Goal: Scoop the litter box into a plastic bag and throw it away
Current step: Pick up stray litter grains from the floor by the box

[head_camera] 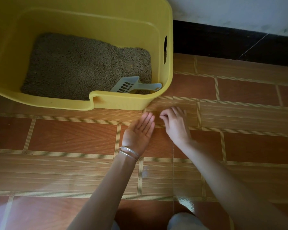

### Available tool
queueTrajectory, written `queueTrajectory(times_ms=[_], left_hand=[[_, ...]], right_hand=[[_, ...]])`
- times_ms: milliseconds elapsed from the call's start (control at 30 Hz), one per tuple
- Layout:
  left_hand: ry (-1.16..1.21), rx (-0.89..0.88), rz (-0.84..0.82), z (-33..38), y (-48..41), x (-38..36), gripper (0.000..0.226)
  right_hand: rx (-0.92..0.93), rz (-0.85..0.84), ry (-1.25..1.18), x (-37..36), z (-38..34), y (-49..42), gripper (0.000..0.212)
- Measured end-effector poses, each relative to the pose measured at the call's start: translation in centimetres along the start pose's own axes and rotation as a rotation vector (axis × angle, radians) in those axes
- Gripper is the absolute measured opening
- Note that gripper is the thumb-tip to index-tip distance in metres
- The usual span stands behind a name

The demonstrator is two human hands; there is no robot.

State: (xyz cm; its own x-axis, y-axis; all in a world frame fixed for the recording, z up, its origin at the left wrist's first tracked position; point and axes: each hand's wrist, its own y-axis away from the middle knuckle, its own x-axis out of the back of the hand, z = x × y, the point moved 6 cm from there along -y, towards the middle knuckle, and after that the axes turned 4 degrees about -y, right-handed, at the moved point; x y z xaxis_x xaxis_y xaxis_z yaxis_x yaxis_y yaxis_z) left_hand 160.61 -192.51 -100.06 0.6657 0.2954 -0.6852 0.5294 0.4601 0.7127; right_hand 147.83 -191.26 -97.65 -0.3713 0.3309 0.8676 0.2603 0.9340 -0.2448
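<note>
A yellow plastic litter box (123,101) stands on the floor at the upper left, with brown-grey litter (83,63) spread over its bottom. A pale grey slotted scoop (130,85) lies in the near right corner, its handle pointing right. Just in front of that corner, my left hand (140,130) lies flat and palm up, low over the tiles, with two thin bangles (129,153) on the wrist. Beside it, my right hand (175,123) is palm down with curled fingers. Its thumb and forefinger tips meet near my left fingertips. Anything between them is too small to see.
Orange-brown patterned floor tiles (73,138) fill the foreground. A dark baseboard (231,42) under a white wall runs along the upper right, close behind the box. My knee (184,221) shows at the bottom edge.
</note>
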Motion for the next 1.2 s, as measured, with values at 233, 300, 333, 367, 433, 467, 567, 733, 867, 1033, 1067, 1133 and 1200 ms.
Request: queueTrajectory(times_ms=[233, 300, 333, 367, 433, 467, 567, 733, 867, 1033, 1067, 1133, 1200], left_hand=[[-0.027, 0.044, -0.008, -1.1, 0.6, -0.9, 0.039], [-0.019, 0.053, -0.021, -1.4, 0.8, -1.1, 0.042], [-0.004, 0.057, -0.030, -1.4, 0.8, -1.1, 0.043], [0.011, 0.061, -0.038, -1.3, 0.9, -1.1, 0.043], [0.024, 0.059, -0.046, -1.0, 1.1, -1.0, 0.041], [0.021, 0.054, -0.045, -0.8, 1.1, -0.8, 0.040], [0.017, 0.041, -0.031, -0.2, 1.2, -0.4, 0.039], [0.047, -0.012, -0.026, 1.5, 1.5, 0.6, 0.038], [0.026, -0.014, -0.023, 1.6, 1.4, 1.0, 0.037], [0.034, 0.002, -0.006, 1.2, 1.1, 1.2, 0.037], [0.036, 0.002, -0.006, 1.2, 1.0, 1.3, 0.037], [0.038, 0.004, -0.008, 1.2, 0.9, 1.3, 0.037], [0.038, 0.005, -0.010, 1.2, 0.8, 1.3, 0.037]], right_hand=[[0.145, -0.001, -0.318, 3.3, -4.0, 0.2, 0.016], [0.152, -0.007, -0.351, 3.9, -3.7, 0.2, 0.017], [0.144, -0.003, -0.363, 4.3, -3.3, 0.2, 0.017], [0.131, 0.006, -0.369, 4.7, -2.8, 0.2, 0.017], [0.088, 0.023, -0.351, 5.1, -1.5, 0.1, 0.018], [0.056, 0.015, -0.327, 5.0, -0.7, 0.1, 0.018], [-0.060, -0.078, -0.223, 3.6, 1.9, 0.0, 0.018], [-0.133, -0.243, -0.179, 1.6, 3.8, -0.4, 0.032], [-0.114, -0.275, -0.213, 0.8, 3.0, -0.9, 0.034], [-0.104, -0.240, -0.215, -0.1, 2.5, -1.4, 0.029], [-0.101, -0.235, -0.213, -0.1, 2.5, -1.3, 0.027], [-0.090, -0.229, -0.210, -0.2, 2.4, -1.3, 0.023], [-0.070, -0.222, -0.206, -0.3, 2.3, -1.2, 0.018]])
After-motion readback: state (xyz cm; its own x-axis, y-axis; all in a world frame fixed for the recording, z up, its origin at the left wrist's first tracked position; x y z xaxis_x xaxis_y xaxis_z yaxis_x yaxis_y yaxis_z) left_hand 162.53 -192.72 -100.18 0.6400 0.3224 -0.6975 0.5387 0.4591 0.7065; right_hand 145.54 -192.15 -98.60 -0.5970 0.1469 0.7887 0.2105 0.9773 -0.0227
